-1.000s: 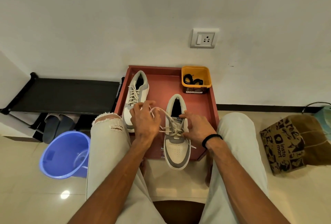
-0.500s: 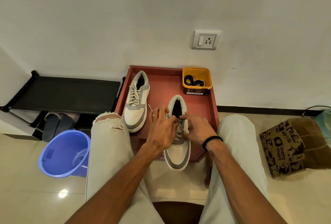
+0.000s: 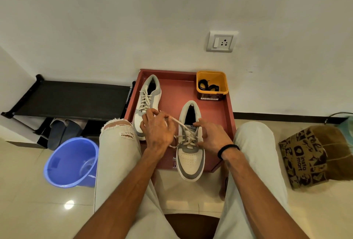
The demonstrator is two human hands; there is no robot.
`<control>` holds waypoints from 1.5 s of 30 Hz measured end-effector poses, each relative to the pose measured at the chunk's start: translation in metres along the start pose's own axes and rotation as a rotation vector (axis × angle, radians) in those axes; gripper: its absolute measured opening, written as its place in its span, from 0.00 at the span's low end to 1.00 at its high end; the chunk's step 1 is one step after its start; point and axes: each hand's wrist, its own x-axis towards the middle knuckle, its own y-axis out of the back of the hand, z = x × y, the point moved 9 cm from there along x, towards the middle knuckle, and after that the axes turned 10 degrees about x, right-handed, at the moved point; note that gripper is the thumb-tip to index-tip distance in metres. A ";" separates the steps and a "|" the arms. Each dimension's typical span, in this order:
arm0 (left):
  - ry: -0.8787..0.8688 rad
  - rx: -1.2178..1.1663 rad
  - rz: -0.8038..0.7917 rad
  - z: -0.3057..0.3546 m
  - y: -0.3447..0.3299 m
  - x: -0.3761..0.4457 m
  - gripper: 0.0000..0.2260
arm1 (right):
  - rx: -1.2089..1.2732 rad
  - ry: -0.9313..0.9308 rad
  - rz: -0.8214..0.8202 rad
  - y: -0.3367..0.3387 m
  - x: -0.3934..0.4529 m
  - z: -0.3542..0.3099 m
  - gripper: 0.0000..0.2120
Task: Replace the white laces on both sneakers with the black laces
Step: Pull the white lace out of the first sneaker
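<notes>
Sneaker tongue (image 3: 191,128), near shoe: dark print reading "Velar…", rest cut off by lace. Brown paper bag (image 3: 303,157) on floor at right: "insta mart" in black. Tub label (image 3: 210,97) too small to read.

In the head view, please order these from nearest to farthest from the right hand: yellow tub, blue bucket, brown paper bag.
From the right hand:
1. Yellow plastic tub, on the red tray's far corner.
2. Brown printed paper bag, on the floor to the right.
3. Blue plastic bucket, on the floor at far left.
</notes>
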 end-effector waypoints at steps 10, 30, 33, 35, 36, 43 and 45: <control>0.062 0.002 0.021 -0.004 0.013 0.002 0.16 | -0.124 0.043 0.016 -0.012 0.006 0.000 0.25; -0.196 -0.105 -0.284 0.034 -0.034 -0.029 0.13 | 0.021 -0.116 0.434 0.003 -0.005 -0.005 0.06; -0.121 -0.197 -0.297 0.025 -0.037 -0.028 0.18 | 0.159 -0.172 0.540 0.014 -0.009 0.010 0.10; -0.001 -0.310 -0.327 0.015 -0.041 -0.026 0.17 | 0.235 -0.158 0.568 0.021 -0.010 0.015 0.11; 0.065 -0.354 -0.343 0.010 -0.044 -0.025 0.15 | 0.239 -0.137 0.562 0.023 -0.009 0.014 0.11; 0.192 -0.462 -0.486 -0.004 -0.070 -0.028 0.09 | -0.122 0.122 0.265 -0.013 0.008 -0.012 0.09; 0.206 -0.430 -0.473 -0.010 -0.072 -0.026 0.10 | -0.208 0.116 0.244 -0.020 0.010 -0.015 0.10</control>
